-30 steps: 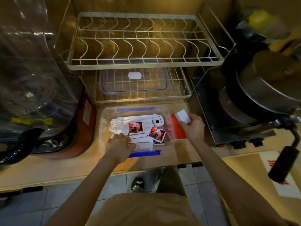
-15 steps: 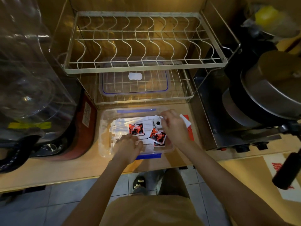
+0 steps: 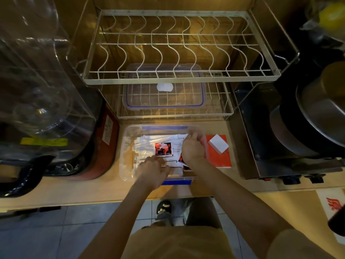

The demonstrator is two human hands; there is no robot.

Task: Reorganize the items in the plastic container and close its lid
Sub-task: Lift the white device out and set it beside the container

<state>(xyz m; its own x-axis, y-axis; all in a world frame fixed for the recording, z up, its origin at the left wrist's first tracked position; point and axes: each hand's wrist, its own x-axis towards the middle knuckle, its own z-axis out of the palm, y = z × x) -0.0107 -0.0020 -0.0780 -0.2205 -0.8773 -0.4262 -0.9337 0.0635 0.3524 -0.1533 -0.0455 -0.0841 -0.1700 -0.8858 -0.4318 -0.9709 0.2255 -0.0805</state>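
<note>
The left hand (image 3: 153, 170) lies palm down inside the clear rectangular plastic container (image 3: 128, 131), fingers spread flat over the long white paper-wrapped sticks (image 3: 149, 142) near the front wall; it presses on them and grips nothing that can be seen. The right hand (image 3: 192, 149) is also inside the container, at its right end, with the fingers curled toward the far right corner; whether they pinch anything there cannot be told, since the knuckles hide the tips. Between the two hands a red, black and white square sachet (image 3: 163, 148) lies flat on top of the white sticks, and part of a second red sachet (image 3: 182, 159) shows just under the right wrist. The container stands open on the pale wooden counter (image 3: 74, 191), with blue clips at its near and far rims. Just beside its right wall, outside it, a white cube-shaped plug adapter (image 3: 218, 144) rests on a flat red box (image 3: 222, 159). Behind the container stands a two-tier white wire dish rack (image 3: 179, 77), and on its lower tier lies the clear lid with a blue seal (image 3: 165, 98), well apart from the container. To the left is a large clear water bottle (image 3: 37, 75); to the right, a metal pot (image 3: 321, 109) on a stove.
</note>
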